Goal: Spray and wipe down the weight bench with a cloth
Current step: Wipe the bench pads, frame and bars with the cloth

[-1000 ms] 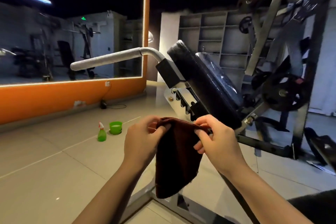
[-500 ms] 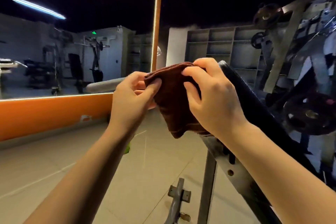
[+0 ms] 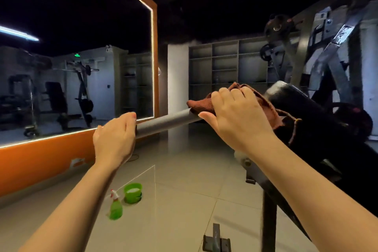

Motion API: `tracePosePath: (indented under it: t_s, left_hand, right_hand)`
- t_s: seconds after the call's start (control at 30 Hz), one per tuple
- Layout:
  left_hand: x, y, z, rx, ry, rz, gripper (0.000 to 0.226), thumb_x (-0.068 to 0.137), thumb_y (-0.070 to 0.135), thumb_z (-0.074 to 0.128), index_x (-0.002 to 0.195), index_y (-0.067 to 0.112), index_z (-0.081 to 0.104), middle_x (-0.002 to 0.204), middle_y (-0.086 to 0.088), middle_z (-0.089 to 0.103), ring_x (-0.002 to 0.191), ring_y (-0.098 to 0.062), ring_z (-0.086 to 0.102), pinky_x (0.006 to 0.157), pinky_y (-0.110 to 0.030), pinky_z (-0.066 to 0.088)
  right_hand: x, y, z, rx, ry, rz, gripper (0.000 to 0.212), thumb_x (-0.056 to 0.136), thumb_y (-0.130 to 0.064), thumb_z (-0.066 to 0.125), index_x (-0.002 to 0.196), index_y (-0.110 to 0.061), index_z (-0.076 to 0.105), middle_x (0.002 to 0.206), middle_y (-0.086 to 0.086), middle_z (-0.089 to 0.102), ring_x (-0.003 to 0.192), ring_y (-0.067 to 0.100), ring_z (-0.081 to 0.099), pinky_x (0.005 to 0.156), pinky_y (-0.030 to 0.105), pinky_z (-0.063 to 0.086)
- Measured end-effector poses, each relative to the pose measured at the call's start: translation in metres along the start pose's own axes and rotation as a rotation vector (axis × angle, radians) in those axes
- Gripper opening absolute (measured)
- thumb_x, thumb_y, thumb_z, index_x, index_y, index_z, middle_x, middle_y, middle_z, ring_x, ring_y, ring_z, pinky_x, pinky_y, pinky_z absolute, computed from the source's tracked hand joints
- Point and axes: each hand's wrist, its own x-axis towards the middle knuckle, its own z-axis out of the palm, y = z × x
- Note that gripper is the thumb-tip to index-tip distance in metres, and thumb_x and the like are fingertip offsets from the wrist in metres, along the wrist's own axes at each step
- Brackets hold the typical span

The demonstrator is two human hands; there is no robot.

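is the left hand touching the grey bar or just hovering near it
Touching. The head view shows the left hand curled over the near end of the grey bar, with no gap between its fingers and the bar.

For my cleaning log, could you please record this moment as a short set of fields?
Right hand: grip presses the dark red cloth onto the grey metal handle bar
Left hand: fingers curled over the bar's far end
Bench pad: black padded roll, right of the cloth
Spray: green plastic spray bottle standing on the tiled floor, untouched
Beside it: green round tub
Backdrop: orange-framed wall mirror
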Motion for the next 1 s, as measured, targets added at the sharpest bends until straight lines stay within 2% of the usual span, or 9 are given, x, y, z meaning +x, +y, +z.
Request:
tracePosePath:
  t_s: [0.13, 0.23, 0.33, 0.4, 0.47, 0.6, 0.73, 0.83, 1.0]
  left_hand:
    - [-0.002, -0.028, 0.011, -0.098, -0.018, 0.058, 0.061, 0.097, 0.043, 0.01, 0.133, 0.023, 0.054, 0.113, -0.007, 0.068, 0.094, -0.025, 0.061, 0.081, -0.04, 0.046]
    - [-0.001, -0.042, 0.01, -0.274, -0.002, 0.025, 0.05, 0.098, 0.048, 0.014, 0.138, 0.039, 0.042, 0.112, 0.003, 0.061, 0.099, -0.018, 0.056, 0.082, -0.038, 0.046]
    - [0.004, -0.054, 0.009, -0.345, -0.027, 0.022, 0.052, 0.098, 0.046, 0.017, 0.141, 0.033, 0.043, 0.111, -0.001, 0.063, 0.1, -0.02, 0.057, 0.083, -0.034, 0.041]
    - [0.006, -0.057, 0.013, -0.311, 0.002, 0.073, 0.056, 0.097, 0.047, 0.017, 0.137, 0.026, 0.052, 0.096, 0.002, 0.063, 0.081, -0.013, 0.058, 0.071, -0.027, 0.043]
    - [0.005, -0.055, 0.017, -0.29, 0.04, 0.128, 0.061, 0.097, 0.048, 0.017, 0.122, 0.017, 0.064, 0.084, 0.003, 0.062, 0.066, -0.002, 0.048, 0.057, -0.017, 0.034]
    - [0.009, -0.051, 0.012, -0.463, 0.041, 0.152, 0.044, 0.101, 0.04, 0.028, 0.132, 0.025, 0.054, 0.117, 0.015, 0.054, 0.103, 0.001, 0.047, 0.077, -0.004, 0.031]
    - [0.021, -0.059, 0.011, -0.785, -0.077, -0.013, 0.036, 0.104, 0.03, 0.035, 0.138, 0.029, 0.048, 0.132, 0.019, 0.048, 0.114, 0.009, 0.043, 0.085, 0.0, 0.029]
    - [0.022, -0.066, 0.018, -0.943, -0.179, -0.075, 0.04, 0.105, 0.032, 0.027, 0.14, 0.029, 0.045, 0.127, 0.026, 0.049, 0.103, 0.022, 0.046, 0.079, 0.005, 0.03]
    - [0.022, -0.067, 0.022, -1.186, -0.21, -0.096, 0.047, 0.1, 0.047, 0.017, 0.136, 0.039, 0.045, 0.127, 0.032, 0.051, 0.114, 0.015, 0.043, 0.095, -0.009, 0.027]
  right_hand:
    - [0.015, -0.042, 0.029, -0.001, 0.275, -0.001, 0.053, 0.1, -0.053, 0.029, 0.084, -0.015, 0.062, 0.08, 0.006, 0.064, 0.072, 0.025, 0.055, 0.078, 0.038, 0.04]
    - [0.03, -0.065, 0.04, -0.015, 0.501, 0.031, 0.049, 0.101, -0.046, 0.037, 0.07, -0.015, 0.059, 0.065, 0.003, 0.058, 0.059, 0.022, 0.051, 0.064, 0.032, 0.034]
    - [0.035, -0.07, 0.042, -0.027, 0.56, -0.03, 0.049, 0.101, -0.046, 0.041, 0.067, -0.016, 0.059, 0.061, 0.002, 0.058, 0.055, 0.019, 0.051, 0.059, 0.029, 0.034]
    - [0.029, -0.063, 0.04, 0.004, 0.531, -0.094, 0.048, 0.099, -0.051, 0.042, 0.078, -0.015, 0.066, 0.073, 0.002, 0.065, 0.064, 0.02, 0.058, 0.066, 0.03, 0.042]
    - [0.017, -0.048, 0.037, -0.012, 0.453, -0.083, 0.052, 0.096, -0.058, 0.042, 0.099, -0.014, 0.069, 0.097, 0.005, 0.07, 0.087, 0.025, 0.064, 0.09, 0.037, 0.044]
    - [-0.006, -0.007, 0.03, -0.096, 0.377, 0.107, 0.064, 0.095, -0.065, 0.038, 0.121, -0.011, 0.062, 0.118, 0.012, 0.063, 0.109, 0.034, 0.058, 0.107, 0.05, 0.032]
    - [-0.009, -0.002, 0.023, -0.017, 0.448, 0.351, 0.051, 0.102, -0.049, 0.032, 0.106, -0.01, 0.064, 0.098, 0.011, 0.067, 0.088, 0.034, 0.06, 0.091, 0.043, 0.038]
    - [0.006, -0.025, 0.025, 0.097, 0.539, 0.502, 0.052, 0.103, -0.045, 0.03, 0.094, -0.009, 0.067, 0.09, 0.011, 0.069, 0.085, 0.031, 0.061, 0.097, 0.04, 0.036]
    - [0.03, -0.119, 0.04, 0.24, 0.515, 0.239, 0.041, 0.101, -0.037, 0.038, 0.088, -0.016, 0.07, 0.089, 0.001, 0.068, 0.089, 0.023, 0.062, 0.106, 0.043, 0.032]
